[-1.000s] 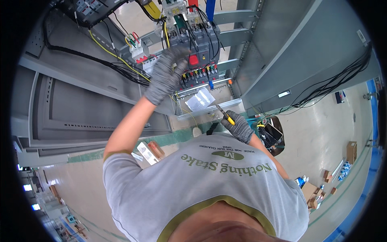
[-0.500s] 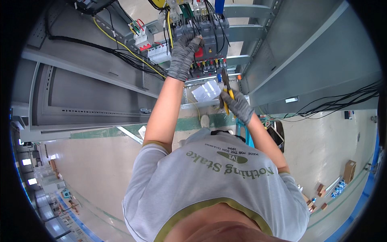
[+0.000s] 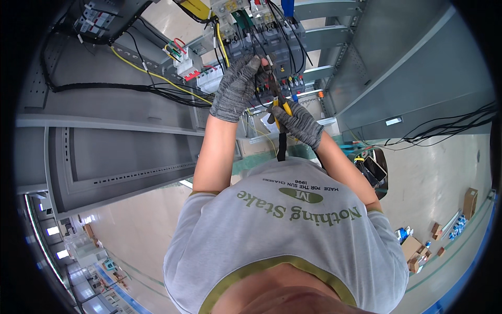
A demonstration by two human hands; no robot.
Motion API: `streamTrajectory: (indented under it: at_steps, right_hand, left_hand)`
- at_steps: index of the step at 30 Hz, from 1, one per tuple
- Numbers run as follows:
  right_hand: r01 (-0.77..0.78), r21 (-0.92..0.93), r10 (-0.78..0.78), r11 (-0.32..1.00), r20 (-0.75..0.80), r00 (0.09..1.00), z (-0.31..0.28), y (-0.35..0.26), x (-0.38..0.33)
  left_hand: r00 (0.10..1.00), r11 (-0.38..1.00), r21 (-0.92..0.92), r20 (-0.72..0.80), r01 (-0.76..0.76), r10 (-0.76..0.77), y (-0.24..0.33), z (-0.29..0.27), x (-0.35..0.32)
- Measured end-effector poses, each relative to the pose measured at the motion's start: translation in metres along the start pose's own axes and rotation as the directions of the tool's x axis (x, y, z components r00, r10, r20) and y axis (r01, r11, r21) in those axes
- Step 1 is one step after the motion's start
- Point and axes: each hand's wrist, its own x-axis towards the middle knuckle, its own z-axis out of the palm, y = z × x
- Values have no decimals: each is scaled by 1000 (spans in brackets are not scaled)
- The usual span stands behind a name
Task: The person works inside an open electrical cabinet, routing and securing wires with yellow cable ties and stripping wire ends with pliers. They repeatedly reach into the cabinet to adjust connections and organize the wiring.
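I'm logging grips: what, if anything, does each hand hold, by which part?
The right hand holds pliers by the yellow handles. Whether the left hand holds anything cannot be told.

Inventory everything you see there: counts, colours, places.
Pliers: one, yellow-handled, upper centre
Breaker unit: one, dark grey, top centre
Small device: one, white and red, upper left
Wires: many, mostly black, upper half
Metal panels: several, grey, left and right
Tub: one, black, floor at right
Cardboard boxes: several, brown, floor at right
Shirt: one, light grey, lower centre
Left hand: one, grey-gloved, left of pliers
Right hand: one, grey-gloved, gripping pliers
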Motion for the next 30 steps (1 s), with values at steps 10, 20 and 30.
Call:
streamTrajectory:
  at_steps: [10,20,30]
  right_hand:
    - [33,-152,-47,988,-89,995,-1,8,-1]
    - [9,-214,-32,977,-102,994,-4,8,0]
    - [95,-289,-135,953,-120,984,-5,19,8]
  left_hand:
    - [998,1000,6,64,16,-16,-6,-3,3]
    - [999,999,-36,23,26,-25,-5,-1,-1]
    - [999,999,-50,45,6,-4,-6,0,-1]
